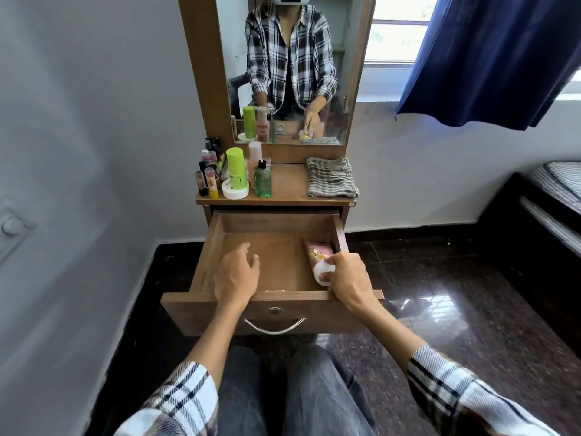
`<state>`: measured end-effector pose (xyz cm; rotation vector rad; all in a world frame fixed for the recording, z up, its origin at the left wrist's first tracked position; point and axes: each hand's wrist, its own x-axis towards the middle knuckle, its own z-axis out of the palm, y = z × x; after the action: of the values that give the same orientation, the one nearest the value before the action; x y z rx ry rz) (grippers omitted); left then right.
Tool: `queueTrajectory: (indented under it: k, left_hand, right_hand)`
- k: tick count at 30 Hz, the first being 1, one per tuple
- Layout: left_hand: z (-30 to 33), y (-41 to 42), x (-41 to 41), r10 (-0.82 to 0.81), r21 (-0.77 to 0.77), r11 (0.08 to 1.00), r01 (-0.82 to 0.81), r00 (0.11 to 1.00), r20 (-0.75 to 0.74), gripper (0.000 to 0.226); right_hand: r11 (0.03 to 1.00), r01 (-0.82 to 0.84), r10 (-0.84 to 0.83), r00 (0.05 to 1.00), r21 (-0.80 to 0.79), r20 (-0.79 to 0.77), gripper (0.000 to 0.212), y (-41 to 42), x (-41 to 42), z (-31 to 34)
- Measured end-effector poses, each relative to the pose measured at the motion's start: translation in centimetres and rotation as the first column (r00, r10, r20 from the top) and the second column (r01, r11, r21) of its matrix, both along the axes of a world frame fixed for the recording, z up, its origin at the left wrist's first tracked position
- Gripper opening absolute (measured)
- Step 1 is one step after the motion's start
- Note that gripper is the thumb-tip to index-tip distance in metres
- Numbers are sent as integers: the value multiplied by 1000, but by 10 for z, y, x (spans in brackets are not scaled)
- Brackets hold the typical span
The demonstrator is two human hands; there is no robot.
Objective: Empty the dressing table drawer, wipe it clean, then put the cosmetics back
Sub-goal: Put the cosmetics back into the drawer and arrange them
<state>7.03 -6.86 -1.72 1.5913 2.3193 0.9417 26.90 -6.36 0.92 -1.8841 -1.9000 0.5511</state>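
drawer [201,272]: pulled open, bare wood floor
pink tube [317,256]: lies along drawer's right wall
my right hand [347,280]: fingers curled on tube's white cap
my left hand [235,273]: relaxed, over drawer
tabletop [289,184]: bottles left, folded cloth [331,177] right

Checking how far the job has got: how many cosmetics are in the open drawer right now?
1: a pink tube lies along the drawer's right wall, its white cap end gripped by the right hand. The hands may hide something small.
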Motion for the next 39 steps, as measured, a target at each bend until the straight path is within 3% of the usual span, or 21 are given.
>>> queueTrajectory:
  k: [8, 22, 26, 32, 36, 39]
  left_hand:
    - [-2, 0, -1, 4, 6, 1000, -4, 1000, 9, 39]
    - [0, -1, 1, 3, -29, 1000, -2, 999, 33, 41]
    - [-2, -1, 1, 13, -41, 999, -12, 999, 44, 41]
    - [-3, -1, 0, 20, -28, 999, -19, 999, 47, 42]
    - [-5, 1, 1, 29, -45, 999, -26, 997, 69, 43]
    - [-5, 1, 1, 25, -77, 997, -19, 997, 78, 45]
  right_hand:
    - [994, -11, 37, 970, -105, 242, 14, 4, -9, 9]
    - [986, -12, 71, 934, -169, 351, 31, 20, -15, 5]
    - [978, -149, 195, 907, -148, 372, 26, 27, -26, 0]
    - [979, -81, 159, 876, -185, 455, 32, 33, -31, -9]
    - [952, -46, 186, 871, -302, 455, 28, 42, -29, -8]
    - [923, -50, 216, 888, -383, 406, 40, 58, -30, 5]
